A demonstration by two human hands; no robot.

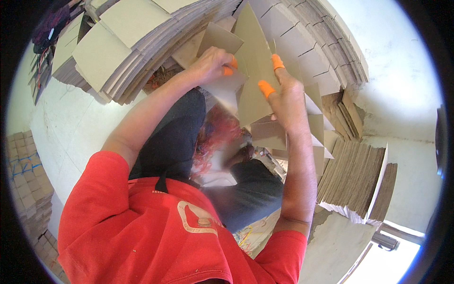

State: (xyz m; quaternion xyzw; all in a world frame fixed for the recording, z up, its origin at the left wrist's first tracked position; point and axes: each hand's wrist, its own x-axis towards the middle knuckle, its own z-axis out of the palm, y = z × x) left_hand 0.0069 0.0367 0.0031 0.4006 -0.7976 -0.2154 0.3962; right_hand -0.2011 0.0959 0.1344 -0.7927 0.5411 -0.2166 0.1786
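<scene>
In the head view, the left hand (215, 64) has its fingers bent inward, beside a small flat sheet of grey-brown cardboard (220, 39); I cannot tell whether it pinches this sheet, because the knuckles hide the contact. The right hand (287, 102) pinches a large, pointed-looking sheet of grey-brown cardboard (252, 66) at its right side, with the thumb lying on its face. This large sheet is in front of the person, between the two hands, and it stands tilted. (Both hands wear orange finger covers (266, 88) on some fingertips.) Below the right hand there are more cardboard pieces (268, 135), set at angles to one another. At upper left is a layered stack of plain cardboard sheets (137, 23), and at upper right a curved-looking stack of slotted cardboard sheets (309, 52). A tight block of upright cardboard sheets (351, 176) stands at right.
</scene>
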